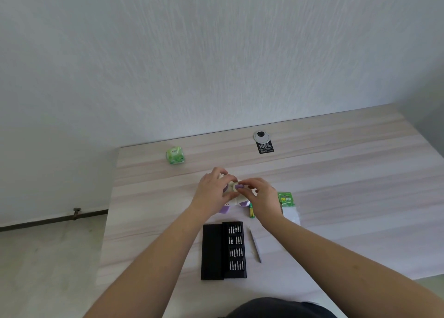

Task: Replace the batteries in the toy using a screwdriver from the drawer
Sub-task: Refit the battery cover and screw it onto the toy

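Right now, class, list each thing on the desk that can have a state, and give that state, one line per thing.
Toy: on the desk, gripped by both hands.
Left hand: grips the toy's left side.
Right hand: fingers pinch at the toy's top.
Bit case: open, bits showing.
Screwdriver: lying loose beside the case.
Batteries: loose on the desk by the toy.
Battery pack: lying flat; whether opened, cannot tell.

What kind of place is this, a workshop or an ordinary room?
Probably an ordinary home or office room, not a workshop. The work surface is a light wood-grain desk with a round cable grommet, pushed against a plain textured white wall, and a small green tissue pack sits on it.
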